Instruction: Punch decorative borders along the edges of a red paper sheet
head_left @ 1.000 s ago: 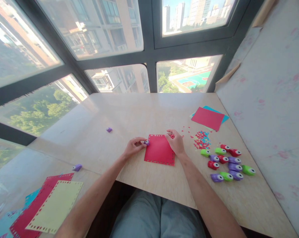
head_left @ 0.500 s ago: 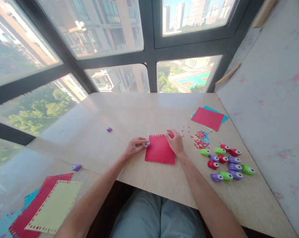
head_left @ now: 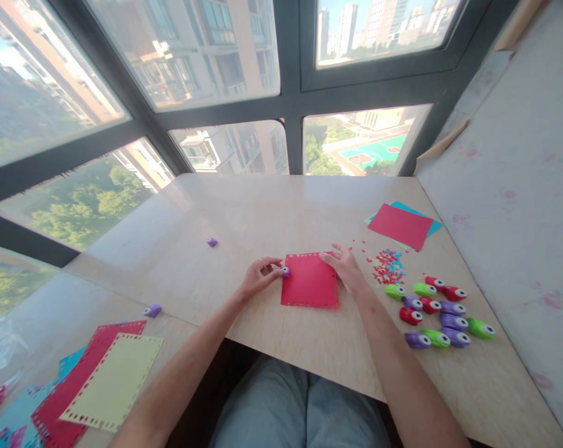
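A red sheet of paper lies before me, with small punched holes along its top, right and bottom edges. My left hand is closed on a small purple craft punch with a white and black eye-like button, at the sheet's upper left edge. The thumb presses near the button. Over the upper right corner is my right hand, its thumb resting on the paper and its fingers apart beyond the edge. Nothing shows between those fingers.
Several purple, green and red punches stand at the right, near scattered confetti and stacked coloured sheets. Punched sheets lie at the lower left. Two purple punches sit at the left. Windows and a wall bound the table.
My right hand has loosened from its pinch at the sheet's upper right corner, with the fingers spreading. The left hand keeps the punch at the left edge. The view has shifted slightly.
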Available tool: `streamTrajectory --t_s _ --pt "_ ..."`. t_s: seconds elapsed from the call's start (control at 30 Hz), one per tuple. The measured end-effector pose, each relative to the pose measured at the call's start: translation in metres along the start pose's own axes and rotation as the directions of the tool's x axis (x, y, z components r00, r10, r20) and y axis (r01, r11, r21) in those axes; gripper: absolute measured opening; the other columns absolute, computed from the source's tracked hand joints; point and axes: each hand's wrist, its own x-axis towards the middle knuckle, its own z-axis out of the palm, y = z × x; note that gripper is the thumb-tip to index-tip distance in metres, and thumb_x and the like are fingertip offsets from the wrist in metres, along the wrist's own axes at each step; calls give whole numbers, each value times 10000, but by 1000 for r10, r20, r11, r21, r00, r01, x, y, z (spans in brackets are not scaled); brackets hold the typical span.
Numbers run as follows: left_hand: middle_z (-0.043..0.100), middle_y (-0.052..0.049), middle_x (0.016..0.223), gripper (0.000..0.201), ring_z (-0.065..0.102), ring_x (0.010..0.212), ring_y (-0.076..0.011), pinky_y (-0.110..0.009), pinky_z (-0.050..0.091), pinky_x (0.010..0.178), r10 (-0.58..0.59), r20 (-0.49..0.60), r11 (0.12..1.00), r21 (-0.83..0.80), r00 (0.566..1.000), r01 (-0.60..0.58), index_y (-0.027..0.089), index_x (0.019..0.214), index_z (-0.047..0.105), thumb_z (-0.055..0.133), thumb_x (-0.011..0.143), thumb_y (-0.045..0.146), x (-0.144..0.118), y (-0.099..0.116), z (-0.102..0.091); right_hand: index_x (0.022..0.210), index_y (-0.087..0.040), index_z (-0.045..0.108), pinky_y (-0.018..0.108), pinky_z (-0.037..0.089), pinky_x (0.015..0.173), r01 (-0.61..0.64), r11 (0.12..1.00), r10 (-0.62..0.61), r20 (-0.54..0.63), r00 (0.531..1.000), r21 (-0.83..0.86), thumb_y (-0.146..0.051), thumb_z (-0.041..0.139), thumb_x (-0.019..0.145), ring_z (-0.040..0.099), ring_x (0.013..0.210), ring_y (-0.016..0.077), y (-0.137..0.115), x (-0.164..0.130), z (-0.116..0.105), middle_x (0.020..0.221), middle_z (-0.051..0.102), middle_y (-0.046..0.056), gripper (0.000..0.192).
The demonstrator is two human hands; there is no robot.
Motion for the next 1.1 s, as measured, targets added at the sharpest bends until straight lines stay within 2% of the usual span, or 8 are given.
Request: streamTrajectory --t_s 0.1,0.27,0.4,0.53,0.63,0.97,1.1 --pt "690 -58 857 354 549 668 -119 -222 420 611 8 10 1000 -8 1000 -8 171 1028 704 694 814 453 0 0 0 1249 -132 505 298 544 705 -93 995 92 15 996 47 -384 723 704 669 955 249 -2 -5 -7 1222 624 192 639" --pt "680 -53 807 319 545 668 -122 -228 418 629 67 16 997 38 998 -67 177 968 730 721 795 445 1 -2 0 1092 -134 594 279 522 552 -150 987 141 138 980 62 -305 725 687 686 725 224 -4 -12 -12 910 723 117 459" --pt "702 -78 895 284 601 765 -152 -255 452 698 112 28 993 41 993 -113 189 949 750 723 799 429 2 -1 -2 959 -145 660 294 547 597 -80 996 73 175 982 34 -228 682 690 690 699 214 -1 -13 -8 818 732 82 283" --pt "715 -97 968 260 642 872 -186 -291 475 779 147 49 989 17 988 -148 199 950 764 724 803 411 2 0 -3 911 -172 703 310 555 630 95 990 -85 98 992 -105 -237 655 723 693 754 227 5 -9 -2 837 736 81 205" --pt "719 -94 963 253 649 881 -193 -302 481 789 150 50 988 26 987 -152 208 951 766 724 804 409 2 -1 -3 928 -172 713 312 547 633 173 964 -164 61 985 -204 -272 636 747 687 760 228 9 -8 0 846 736 87 221" --pt "717 -89 946 257 643 866 -189 -297 481 768 147 51 989 17 988 -148 201 955 756 730 797 403 2 -5 -3 957 -151 698 318 516 676 222 922 -242 -22 970 -317 -310 593 758 676 777 224 8 -4 0 879 733 106 276" --pt "716 -88 962 285 637 879 -193 -311 473 800 153 65 988 29 986 -155 194 972 748 756 771 395 2 -3 -4 951 -150 701 318 509 690 215 919 -236 -25 971 -329 -308 594 756 675 768 221 6 -6 1 867 733 103 273"
